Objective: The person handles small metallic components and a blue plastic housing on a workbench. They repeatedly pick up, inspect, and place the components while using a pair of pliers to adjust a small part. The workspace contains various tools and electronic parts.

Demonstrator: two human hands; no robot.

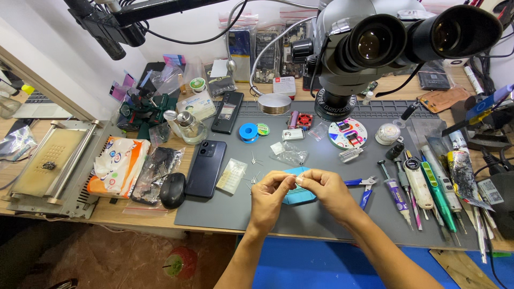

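Both your hands meet over the blue pad (300,194) mid-mat: left hand (267,199) and right hand (327,191) pinched shut on some tiny part (294,181), too small to identify. Looks like the fiddly fitting stage; next probably wants steady fingers, maybe the blue-handled cutters (362,188) beside you.

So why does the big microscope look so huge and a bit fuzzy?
Head view: the microscope sits very close to the wide lens, so it looms large and slightly soft, and the desk edges bow outward; the hands and grey mat are sharp, evenly lit, with only faint shadows.
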